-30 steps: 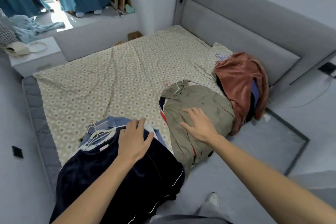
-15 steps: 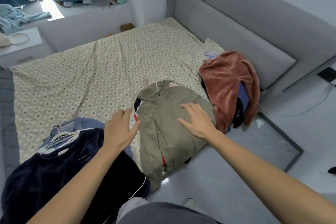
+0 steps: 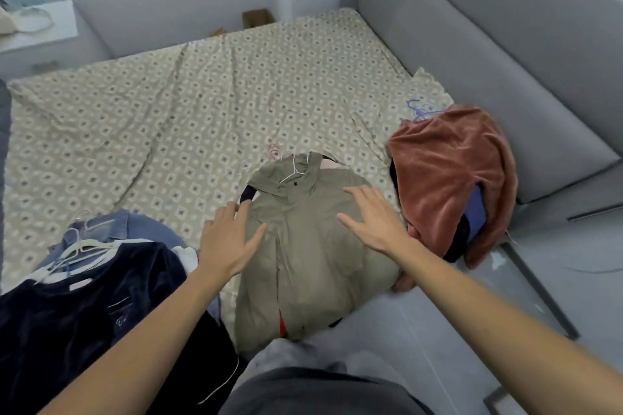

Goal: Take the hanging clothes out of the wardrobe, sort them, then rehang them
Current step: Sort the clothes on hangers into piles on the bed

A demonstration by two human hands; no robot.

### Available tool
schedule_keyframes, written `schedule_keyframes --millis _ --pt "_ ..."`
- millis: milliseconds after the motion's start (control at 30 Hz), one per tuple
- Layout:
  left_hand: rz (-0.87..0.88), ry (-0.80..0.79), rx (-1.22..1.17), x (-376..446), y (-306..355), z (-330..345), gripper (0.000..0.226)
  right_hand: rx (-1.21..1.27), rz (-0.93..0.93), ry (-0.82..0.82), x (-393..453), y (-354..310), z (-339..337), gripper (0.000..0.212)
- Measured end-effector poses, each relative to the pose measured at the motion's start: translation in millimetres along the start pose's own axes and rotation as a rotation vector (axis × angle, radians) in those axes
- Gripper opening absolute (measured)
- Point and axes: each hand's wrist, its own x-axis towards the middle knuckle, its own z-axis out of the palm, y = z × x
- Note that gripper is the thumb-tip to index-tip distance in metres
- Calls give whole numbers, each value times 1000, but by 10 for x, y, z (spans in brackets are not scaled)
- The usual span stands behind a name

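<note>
- Both hands spread flat, fingers straight, gripping nothing: left hand point(image 3: 229, 239) at the left edge of the olive jacket point(image 3: 313, 246), right hand point(image 3: 374, 219) over its upper right part; whether palms press the cloth or hover just above, cannot tell
- Task's clothes lie in three piles along the near edge of the bed point(image 3: 202, 104): olive jacket pile at centre frame, dark navy garment point(image 3: 84, 307) on a denim piece point(image 3: 135, 226) at lower left, rust velour garment point(image 3: 451, 172) over blue and black items at right
- Step in hand, my read: sorting, squaring up the centre pile
- To do it well: flatten from the collar down, keep the white hanger point(image 3: 293, 172) hook clear at the top so it's easy to grab for rehanging
- Lower part of the olive pile overhangs the bed edge; push it further onto the sheet or it may slide to the floor
- Red and dark layers peek from under the jacket, so lift the stack as one, or peel from the top
- Keep piles apart; rust pile sits just beside the olive one
- Containers: no basket or bin in view; wardrobe out of frame; the bed works as staging surface
- White nightstand point(image 3: 37, 40) at upper left carries a pale item, too unclear to name
</note>
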Motion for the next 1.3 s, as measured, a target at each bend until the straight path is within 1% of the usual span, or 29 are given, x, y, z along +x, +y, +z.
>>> schedule_keyframes --millis 167,300,400,533,667,733,833,933,1033,1100,1133,1233,1300 --pt "-62 -61 -13 481 24 126 74 -5 9 -81 568 312 -19 63" --pt "-140 -97 -24 966 -50 427 77 -4 -28 -165 1217 593 196 62" --pt "-191 -120 -35 1392 -120 837 79 2 -47 -249 1840 903 567 62" --pt "-291 -185 -72 1950 -222 1525 82 -32 -26 -375 2620 1382 1172 67" --pt "-378 -228 -138 2452 -421 2243 69 -83 -51 -443 3268 1812 1784 69" --pt "-428 -251 -178 2617 -538 2526 68 -103 -84 -470 3514 1968 2065 69" --pt "-447 -280 -167 2768 -662 2825 68 -104 -135 -498 3724 2125 2364 73" --pt "-459 -273 -115 2845 -721 2979 68 -97 -179 -477 3830 2211 2523 74" --pt "-447 -279 -48 2883 -729 3046 78 -164 -192 -523 3912 2209 2618 72" --pt "-468 -275 -72 2901 -711 3073 88 -162 -174 -560 3935 2170 2648 66" --pt "-478 -279 -86 2904 -711 3086 89 -147 -170 -561 3946 2135 2647 62" --pt "-464 -298 -68 2897 -712 3120 76 -94 -150 -581 3944 2117 2610 51" --pt "-461 -305 -75 2874 -725 3092 72 -35 -121 -591 3887 2103 2507 56"
